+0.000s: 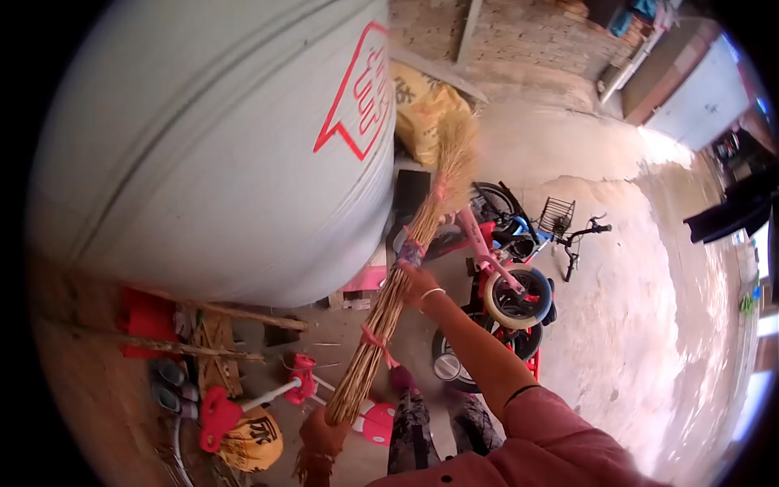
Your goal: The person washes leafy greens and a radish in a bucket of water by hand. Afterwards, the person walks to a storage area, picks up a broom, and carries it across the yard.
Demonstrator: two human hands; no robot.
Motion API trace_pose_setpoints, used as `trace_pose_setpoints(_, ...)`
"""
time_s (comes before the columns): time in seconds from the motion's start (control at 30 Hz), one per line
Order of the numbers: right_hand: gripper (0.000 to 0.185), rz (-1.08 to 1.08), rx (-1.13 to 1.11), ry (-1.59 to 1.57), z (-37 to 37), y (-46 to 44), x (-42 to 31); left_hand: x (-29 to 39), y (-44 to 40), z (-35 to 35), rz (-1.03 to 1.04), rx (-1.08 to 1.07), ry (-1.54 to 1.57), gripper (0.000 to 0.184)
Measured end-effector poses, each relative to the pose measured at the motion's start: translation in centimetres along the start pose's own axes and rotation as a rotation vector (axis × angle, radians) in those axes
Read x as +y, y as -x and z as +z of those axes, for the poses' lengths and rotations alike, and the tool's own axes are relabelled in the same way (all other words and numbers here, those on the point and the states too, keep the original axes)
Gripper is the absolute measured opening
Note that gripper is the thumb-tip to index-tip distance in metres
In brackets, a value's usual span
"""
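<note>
A long straw broom (380, 318) slants across the middle of the view, its bristle head up at the right and its stalks bound with pink ties and a purple-patterned wrap. My right hand (419, 284), with a white bracelet at the wrist, is closed around the stalks just below that wrap. Lower down, my left hand (323, 434) grips the butt end of the broom; some of its fingers are hidden. Close behind the bristles stands a pink child's bike (485, 252).
A huge pale tank (235, 154) with red markings fills the upper left. Small bikes, including a blue one with a basket (557, 216), crowd the right of the broom. Yellow sacks (430, 122) lean beyond the tank. A pink-and-white ride-on toy (219, 418) lies lower left near wooden sticks (203, 349).
</note>
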State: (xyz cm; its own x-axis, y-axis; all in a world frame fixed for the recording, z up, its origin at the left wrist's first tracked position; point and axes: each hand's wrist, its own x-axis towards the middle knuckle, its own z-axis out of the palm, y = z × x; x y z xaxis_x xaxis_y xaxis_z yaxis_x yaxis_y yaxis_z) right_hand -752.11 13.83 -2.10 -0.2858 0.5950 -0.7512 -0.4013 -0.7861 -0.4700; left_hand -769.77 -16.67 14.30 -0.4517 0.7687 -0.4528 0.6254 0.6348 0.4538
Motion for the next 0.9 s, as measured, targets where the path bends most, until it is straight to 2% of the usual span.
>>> trace_pose_setpoints(0.03,0.044,-0.006,0.146,0.122,1.1,1.4,-0.1,0.5,1.6,-1.3,0.061,0.08,-0.044,0.037)
trace_pose_setpoints(0.17,0.056,0.038,0.222,0.081,3.6,6.5,-1.0,1.2,4.5,-4.8,0.238,0.247,-0.167,0.032)
trace_pose_setpoints(0.23,0.039,-0.038,-0.174,-0.245,2.9,8.0,-1.7,1.5,5.2,-6.1,0.294,0.237,-0.214,0.034)
trace_pose_setpoints(0.27,0.038,-0.076,-0.097,-0.141,2.7,10.4,-3.2,1.4,5.7,-6.4,0.324,0.218,-0.251,0.036)
trace_pose_setpoints(0.3,0.038,-0.114,-0.071,-0.17,1.9,12.0,-3.9,0.6,6.1,-6.4,0.376,0.199,-0.256,0.036)
trace_pose_setpoints(0.37,0.039,-0.197,-0.093,-0.098,0.3,15.5,-6.3,-0.2,5.8,-5.9,0.609,0.436,-0.485,0.03)
trace_pose_setpoints(0.4,0.042,-0.278,-0.097,-0.136,-0.1,19.8,-7.6,2.3,6.9,-6.7,0.885,0.494,-0.724,0.038)
trace_pose_setpoints(0.43,0.045,-0.358,-0.103,-0.171,-0.5,23.7,-8.4,2.9,6.8,-6.8,0.958,0.487,-0.713,0.038)
trace_pose_setpoints(0.5,0.044,-0.438,0.04,-0.194,-4.1,25.6,-7.9,3.4,7.3,-7.1,0.756,0.22,-0.237,0.038)
trace_pose_setpoints(0.53,0.042,-0.454,0.082,-0.199,-6.7,26.5,-7.4,7.7,10.5,-8.0,0.651,0.127,-0.267,0.044)
trace_pose_setpoints(0.57,0.041,-0.465,0.117,-0.2,-9.4,27.4,-6.9,8.9,11.6,-7.6,0.688,0.123,-0.274,0.044)
trace_pose_setpoints(0.63,0.041,-0.454,0.162,-0.281,-15.0,30.3,-5.1,10.8,13.7,-6.5,0.641,-0.088,-0.358,0.043)
trace_pose_setpoints(0.67,0.041,-0.42,0.195,-0.343,-18.1,31.9,-4.0,11.8,14.9,-5.4,0.763,-0.042,-0.385,0.04)
trace_pose_setpoints(0.7,0.04,-0.432,0.189,-0.418,-21.2,34.0,-2.5,12.8,16.3,-4.3,0.787,-0.042,-0.391,0.04)
trace_pose_setpoints(0.77,0.038,-0.457,0.189,-0.508,-27.1,39.1,-0.2,15.4,19.3,-1.9,1.128,0.026,-0.451,0.036)
trace_pose_setpoints(0.83,0.035,-0.543,-0.036,-0.717,-31.7,43.8,1.9,18.1,21.0,1.3,1.198,0.042,-0.557,0.035)
trace_pose_setpoints(0.9,0.035,-0.631,-0.001,-0.81,-38.7,48.3,4.0,22.1,26.5,4.9,1.254,0.07,-0.69,0.034)
